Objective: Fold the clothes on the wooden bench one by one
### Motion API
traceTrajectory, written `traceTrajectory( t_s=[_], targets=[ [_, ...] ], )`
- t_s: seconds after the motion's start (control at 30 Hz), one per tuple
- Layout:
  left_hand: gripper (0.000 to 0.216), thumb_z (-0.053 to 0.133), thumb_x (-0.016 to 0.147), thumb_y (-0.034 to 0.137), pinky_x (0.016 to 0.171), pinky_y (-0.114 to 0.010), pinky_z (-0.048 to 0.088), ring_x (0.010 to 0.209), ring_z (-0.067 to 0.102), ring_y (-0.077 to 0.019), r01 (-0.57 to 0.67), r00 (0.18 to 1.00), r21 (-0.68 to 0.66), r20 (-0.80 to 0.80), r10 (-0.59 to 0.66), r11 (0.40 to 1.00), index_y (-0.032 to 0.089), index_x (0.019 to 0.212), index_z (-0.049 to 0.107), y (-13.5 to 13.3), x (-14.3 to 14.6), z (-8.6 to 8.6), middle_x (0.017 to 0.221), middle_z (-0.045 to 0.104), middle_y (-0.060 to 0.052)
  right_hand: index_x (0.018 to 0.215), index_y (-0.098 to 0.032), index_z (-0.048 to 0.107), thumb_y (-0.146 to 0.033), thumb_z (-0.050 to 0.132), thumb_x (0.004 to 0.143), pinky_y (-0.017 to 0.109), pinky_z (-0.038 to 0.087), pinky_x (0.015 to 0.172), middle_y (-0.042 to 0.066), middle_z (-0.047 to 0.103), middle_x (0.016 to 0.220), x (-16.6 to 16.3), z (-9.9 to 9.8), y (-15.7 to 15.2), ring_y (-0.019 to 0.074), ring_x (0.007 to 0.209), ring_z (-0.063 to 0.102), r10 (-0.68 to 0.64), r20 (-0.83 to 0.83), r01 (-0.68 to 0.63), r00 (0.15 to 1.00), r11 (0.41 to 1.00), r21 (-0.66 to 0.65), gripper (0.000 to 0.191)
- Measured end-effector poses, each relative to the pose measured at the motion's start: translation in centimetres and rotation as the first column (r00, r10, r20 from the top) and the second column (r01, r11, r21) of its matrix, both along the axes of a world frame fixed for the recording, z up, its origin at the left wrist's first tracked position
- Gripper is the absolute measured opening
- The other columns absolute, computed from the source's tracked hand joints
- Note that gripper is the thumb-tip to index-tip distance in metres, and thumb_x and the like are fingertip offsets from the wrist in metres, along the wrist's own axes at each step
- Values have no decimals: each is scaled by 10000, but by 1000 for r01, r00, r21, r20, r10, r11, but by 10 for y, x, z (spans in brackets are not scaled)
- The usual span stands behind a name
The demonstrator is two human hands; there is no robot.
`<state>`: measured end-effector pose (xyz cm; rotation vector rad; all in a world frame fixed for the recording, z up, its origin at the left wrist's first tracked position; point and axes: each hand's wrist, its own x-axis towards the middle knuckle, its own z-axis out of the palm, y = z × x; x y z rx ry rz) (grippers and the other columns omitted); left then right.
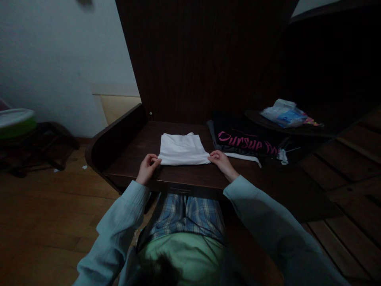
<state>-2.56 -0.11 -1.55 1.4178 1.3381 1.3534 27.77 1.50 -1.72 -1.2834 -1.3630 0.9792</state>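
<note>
A white folded cloth (183, 149) lies flat on the dark wooden desk (127, 165) in front of me. Its shape is roughly a rectangle, narrower at the far side. My left hand (148, 167) pinches its near left corner between thumb and fingers. At the near right corner, my right hand (222, 162) pinches the cloth in the same way. Just right of the cloth is a stack of dark folded clothes (244, 139), the top one black with pink lettering. Whether the white cloth is a shirt or something else I cannot tell.
A white strip (245, 157) lies before the dark stack. On a small shelf at the right rests a plastic packet (284, 114). The desk has a raised left side (114, 129) and a tall back panel (202, 59). A green-and-white basin (18, 123) stands far left.
</note>
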Motion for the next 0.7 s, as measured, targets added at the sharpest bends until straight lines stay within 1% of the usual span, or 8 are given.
traceTrajectory(
  t_s=[0.13, 0.2, 0.3, 0.37, 0.43, 0.5, 0.6, 0.7],
  targets=[
    [179, 561, 625, 295, 624, -278, 442, 590, 509, -132, -62, 966, 74, -246, 78, 995, 209, 752, 469, -8, -5, -2, 616, 485, 43, 672, -210, 446, -309, 585, 580, 261, 395, 534, -60, 467, 522, 3, -2, -4, 125, 508, 473, -43, 194, 34, 980, 998, 50, 194],
    [193, 572, 632, 291, 751, -337, 448, 771, 552, -184, -58, 902, 190, -411, 133, 980, 204, 795, 518, -13, -4, 1, 786, 559, -16, 698, -207, 480, -255, 556, 615, 296, 426, 584, -22, 515, 604, 0, 2, -9, 149, 573, 504, -113, 370, 52, 922, 984, 172, 122],
    [345, 590, 669, 345, 961, -404, 336, 1125, 445, -255, 114, 812, 361, -571, 123, 925, 203, 982, 564, -17, -1, 8, 1185, 508, -97, 852, -192, 549, -225, 511, 701, 369, 439, 761, 68, 585, 859, -12, 12, -17, 208, 813, 546, -255, 522, 11, 814, 905, 425, 160],
    [456, 583, 699, 381, 1019, -420, 261, 1230, 355, -263, 315, 725, 311, -688, -16, 897, 225, 1125, 532, -17, 2, 10, 1318, 431, -90, 1016, -187, 548, -259, 492, 764, 399, 392, 894, 104, 565, 1076, -22, 17, -21, 229, 1027, 501, -192, 604, -165, 773, 859, 484, 268],
    [495, 548, 737, 403, 1028, -437, 240, 1253, 338, -259, 436, 612, 173, -777, -150, 883, 248, 1205, 491, -15, 4, 9, 1339, 429, -76, 1144, -207, 511, -335, 509, 789, 423, 322, 985, 97, 489, 1250, -31, 18, -23, 235, 1187, 402, -46, 720, -378, 692, 827, 416, 378],
    [478, 491, 778, 404, 1016, -444, 257, 1258, 338, -249, 450, 540, 72, -816, -206, 890, 258, 1232, 474, -13, 4, 6, 1337, 438, -67, 1208, -237, 483, -406, 528, 784, 454, 268, 1023, 79, 431, 1330, -37, 15, -23, 244, 1260, 327, 72, 808, -498, 584, 818, 287, 458],
    [438, 452, 792, 340, 1000, -430, 287, 1256, 349, -228, 432, 509, 43, -836, -204, 901, 262, 1222, 488, -12, 3, 3, 1328, 450, -54, 1234, -256, 472, -462, 526, 779, 475, 247, 1032, 76, 419, 1347, -40, 9, -23, 257, 1277, 310, 131, 855, -508, 502, 845, 169, 502],
    [412, 472, 741, 250, 998, -423, 292, 1181, 442, -229, 421, 522, 78, -836, -171, 904, 245, 1144, 552, -10, 7, 10, 1241, 538, -61, 1220, -212, 493, -519, 566, 725, 482, 242, 1035, 117, 427, 1335, -47, 10, -22, 282, 1270, 320, 111, 869, -486, 482, 859, 159, 587]
  ],
)
